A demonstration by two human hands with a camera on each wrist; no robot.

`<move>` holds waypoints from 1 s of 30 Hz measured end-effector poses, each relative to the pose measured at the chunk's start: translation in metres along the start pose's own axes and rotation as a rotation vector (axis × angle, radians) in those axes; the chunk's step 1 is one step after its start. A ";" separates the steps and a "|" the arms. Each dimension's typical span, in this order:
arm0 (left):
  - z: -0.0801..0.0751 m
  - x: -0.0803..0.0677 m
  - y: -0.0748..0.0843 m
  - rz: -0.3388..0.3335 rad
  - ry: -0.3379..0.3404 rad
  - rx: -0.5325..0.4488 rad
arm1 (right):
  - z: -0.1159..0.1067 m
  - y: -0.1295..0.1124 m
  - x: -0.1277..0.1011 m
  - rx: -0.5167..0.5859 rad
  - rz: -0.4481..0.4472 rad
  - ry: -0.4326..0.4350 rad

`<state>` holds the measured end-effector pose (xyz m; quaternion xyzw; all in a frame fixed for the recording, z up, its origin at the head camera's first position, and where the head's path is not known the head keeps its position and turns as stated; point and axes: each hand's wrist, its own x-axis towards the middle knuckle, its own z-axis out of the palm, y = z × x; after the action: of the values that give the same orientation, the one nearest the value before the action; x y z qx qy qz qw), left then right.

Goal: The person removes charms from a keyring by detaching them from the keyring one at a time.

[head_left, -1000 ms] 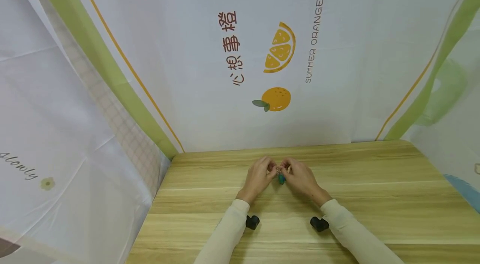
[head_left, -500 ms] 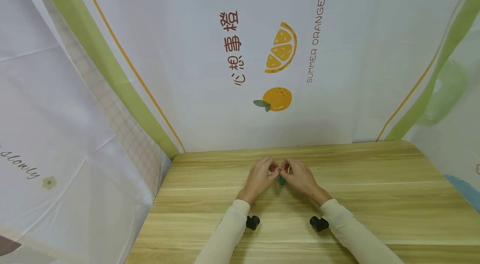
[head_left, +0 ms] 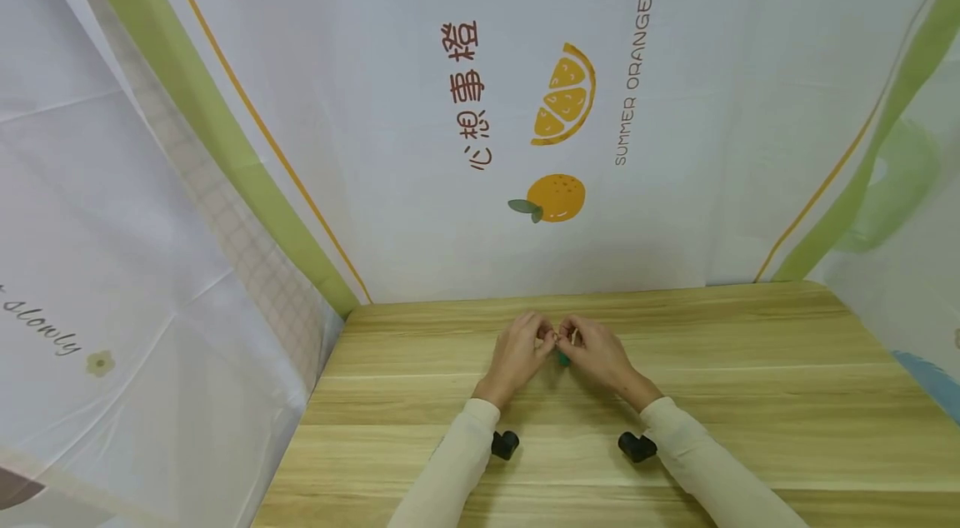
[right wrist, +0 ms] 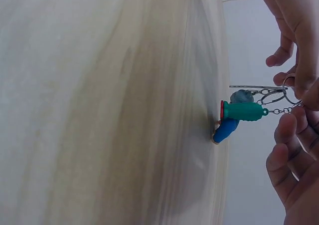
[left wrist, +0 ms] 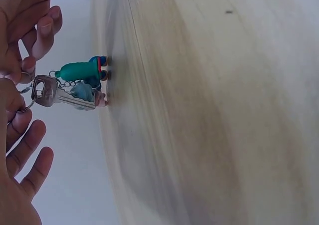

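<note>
Both hands meet over the middle of the wooden table (head_left: 750,395). My left hand (head_left: 543,336) and right hand (head_left: 573,336) each pinch the metal ring of a bunch of keys (left wrist: 22,93). From the ring hang a silver key (left wrist: 52,96), a teal charm with a red end (right wrist: 244,111), a blue charm (right wrist: 227,129) and a greyish one (right wrist: 242,96). The charms' lower ends touch the tabletop. In the head view only a bit of the teal charm (head_left: 562,359) shows under the fingers. The spare fingers of both hands are loosely curled.
Small black camera mounts sit under the left wrist (head_left: 505,444) and the right wrist (head_left: 637,446). A white cloth (head_left: 555,112) printed with oranges closes the back and both sides of the table. Bare wood lies left and right of the hands.
The hands stay together at the same spot with small finger movements. Less of the teal charm shows below the fingers than a second ago.
</note>
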<state>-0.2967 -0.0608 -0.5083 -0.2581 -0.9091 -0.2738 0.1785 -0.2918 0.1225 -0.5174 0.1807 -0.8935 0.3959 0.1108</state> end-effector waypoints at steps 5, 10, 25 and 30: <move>-0.001 0.000 -0.002 0.015 0.010 0.004 | 0.000 0.001 0.000 -0.012 -0.003 0.012; -0.001 0.000 -0.003 0.026 0.018 -0.012 | -0.001 0.000 0.001 -0.026 0.024 0.015; 0.000 0.000 -0.001 0.050 0.040 -0.044 | -0.001 -0.001 0.003 -0.005 -0.012 0.018; 0.001 -0.001 -0.001 0.058 0.037 -0.048 | 0.001 0.000 0.003 -0.007 -0.026 0.019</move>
<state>-0.2969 -0.0613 -0.5095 -0.2833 -0.8910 -0.2952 0.1968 -0.2945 0.1217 -0.5172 0.1881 -0.8914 0.3929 0.1250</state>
